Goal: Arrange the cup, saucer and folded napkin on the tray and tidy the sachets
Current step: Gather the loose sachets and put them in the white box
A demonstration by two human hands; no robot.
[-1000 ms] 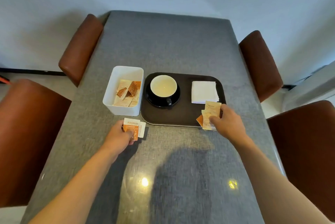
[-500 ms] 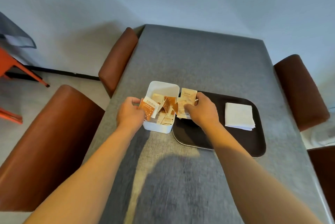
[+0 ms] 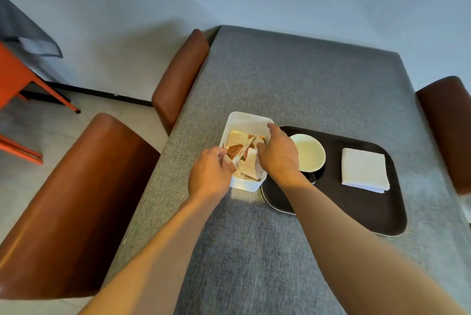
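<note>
No legible text. Sachets (image 3: 242, 159) in the white box (image 3: 251, 118) carry brown print and small lettering, too blurred to read. Nothing else bears markings.

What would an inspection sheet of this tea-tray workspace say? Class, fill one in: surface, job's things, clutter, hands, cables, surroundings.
Surface: grey cloth-covered table, with a glare patch near the box.
Job's things: dark tray holds the cup on its dark saucer and the folded napkin; sachets lie jumbled in the white box, left of the tray.
Clutter: nothing seen.
Hands: left hand at the box's near-left rim, fingers among the sachets; right hand reaches into the box; grip unclear for both.
Cables: nothing seen.
Surroundings: brown chairs on both sides, an orange frame far left, pale wall.
</note>
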